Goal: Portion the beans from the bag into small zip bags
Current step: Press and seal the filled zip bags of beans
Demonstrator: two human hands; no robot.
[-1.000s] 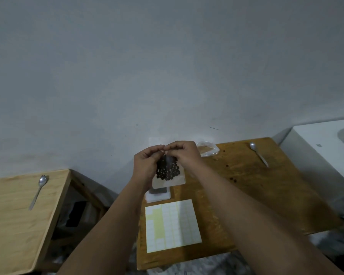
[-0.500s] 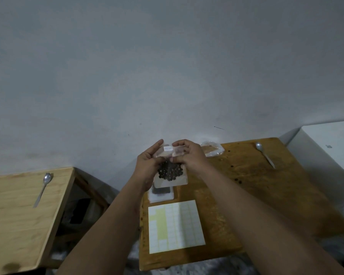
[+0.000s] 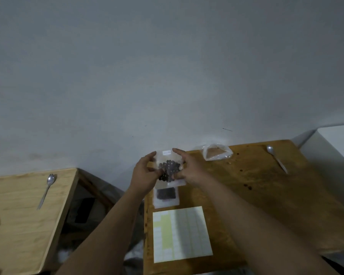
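A small clear zip bag [image 3: 169, 165] with dark beans in it and a white label at its top is held up above the far left corner of the brown table [image 3: 256, 195]. My left hand [image 3: 146, 173] grips its left edge between thumb and fingers. My right hand [image 3: 189, 169] grips its right edge the same way. Below them a second small bag of dark beans [image 3: 166, 194] lies flat on the table. A larger clear bag with brownish contents [image 3: 216, 152] lies at the table's far edge.
A sheet of white and yellow labels [image 3: 182, 234] lies on the near part of the brown table. A metal spoon [image 3: 277, 158] lies at the far right. A lighter wooden table [image 3: 18, 215] at left carries another spoon [image 3: 46, 188]. A white cabinet [image 3: 334, 147] stands at right.
My hands have moved apart from the bag's top to its two sides, fingers spread wider. The bag now faces me flat, its label showing.
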